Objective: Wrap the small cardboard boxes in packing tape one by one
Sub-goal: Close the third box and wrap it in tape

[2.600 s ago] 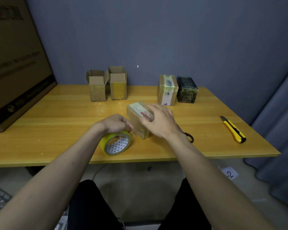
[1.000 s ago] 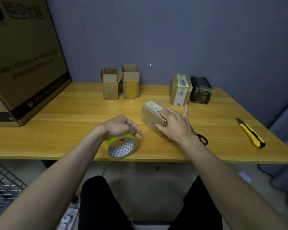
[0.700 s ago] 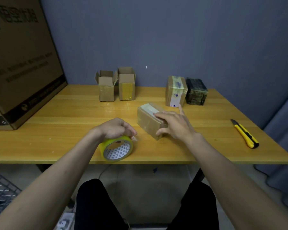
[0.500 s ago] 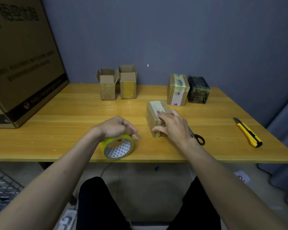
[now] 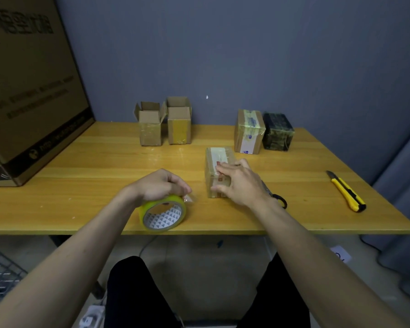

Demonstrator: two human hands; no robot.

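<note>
Turned since a second ago, the small taped box [image 5: 217, 171] now lies with its long axis running away from the person, where earlier it sat skewed across the wooden table [image 5: 92, 176]. It rests near the table's middle, glossy with clear tape over brown cardboard, a pale label on top. On it lies the right hand [image 5: 240, 183], fingers fairly straight and spread over the top and near end, the thumb against the front face. Just left of the box, the left hand [image 5: 160, 185] grips the roll of yellow-rimmed packing tape [image 5: 163, 215] from above, fingers curled over its rim; a short clear tail of tape [image 5: 189, 198] sticks out at the fingertips. The roll stands on edge near the table's front edge, its core printed with grey triangles.

Black scissor handles [image 5: 279, 200] show behind the right wrist. Farther back stand two open-flapped boxes [image 5: 163, 126] and two wrapped ones [image 5: 263, 132], one dark. A yellow utility knife [image 5: 347, 191] lies to the right, a large carton [image 5: 29, 91] at the left.
</note>
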